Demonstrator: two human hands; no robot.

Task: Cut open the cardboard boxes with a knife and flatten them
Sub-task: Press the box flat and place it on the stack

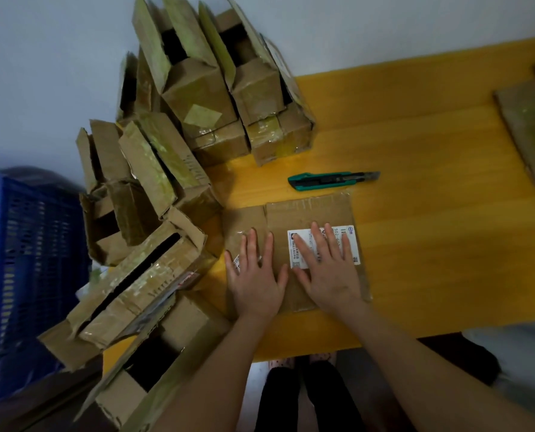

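Flat brown cardboard box (306, 213) lies on the smooth yellow table (431, 135), near the front edge. It's bumpy, w/ shiny clear tape strips. L hand (255, 282) & R hand (331, 275) both press down on it, fingers straight & spread, side by side. R fingers cover part of a white shipping label (352, 241); "502-" can be read, the rest is too small. Green utility knife (331, 179), long & thin, lies just behind the flat box, not touching it. Pile of open cardboard boxes (197, 98), flaps up, tape crinkly, sits at the left. Blue plastic crate (26, 260) w/ holes is far left. Flat cardboard stack (528, 129) is at far right.
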